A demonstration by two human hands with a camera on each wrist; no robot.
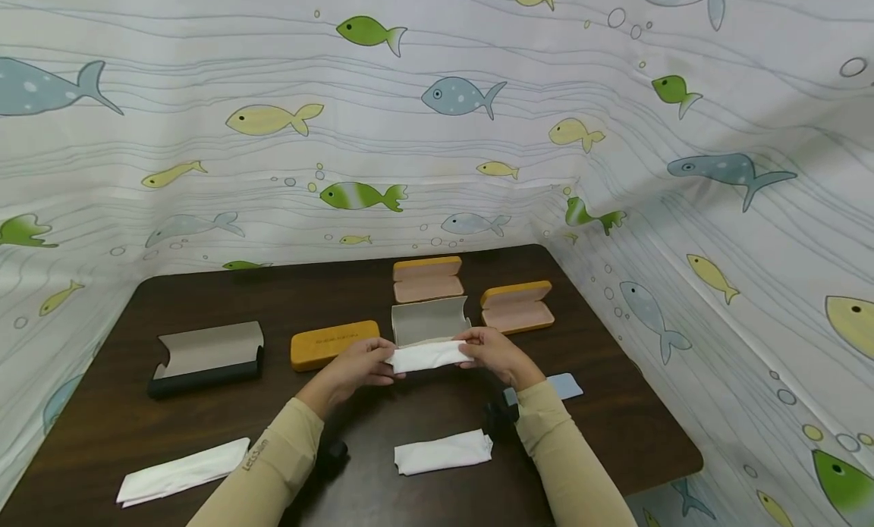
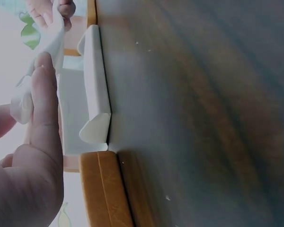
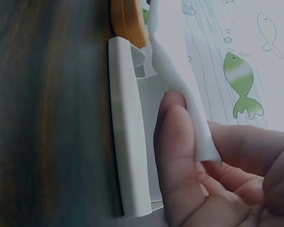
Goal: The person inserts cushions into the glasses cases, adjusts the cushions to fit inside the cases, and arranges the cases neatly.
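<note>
A folded white cloth is stretched between both hands above an open white glasses case with a grey lining. At the cloth's left end, the left hand pinches it between thumb and fingers. The right hand pinches the opposite end; its thumb lies flat along the cloth in the right wrist view. Below the cloth, the front wall of the white case shows in the left wrist view. A closed orange glasses case lies just left of the left hand.
Two open orange cases, one at the back and one at the right, show pink linings. A black case stands open at left. Folded white cloths lie front left and front centre. A light blue cloth lies by the right wrist.
</note>
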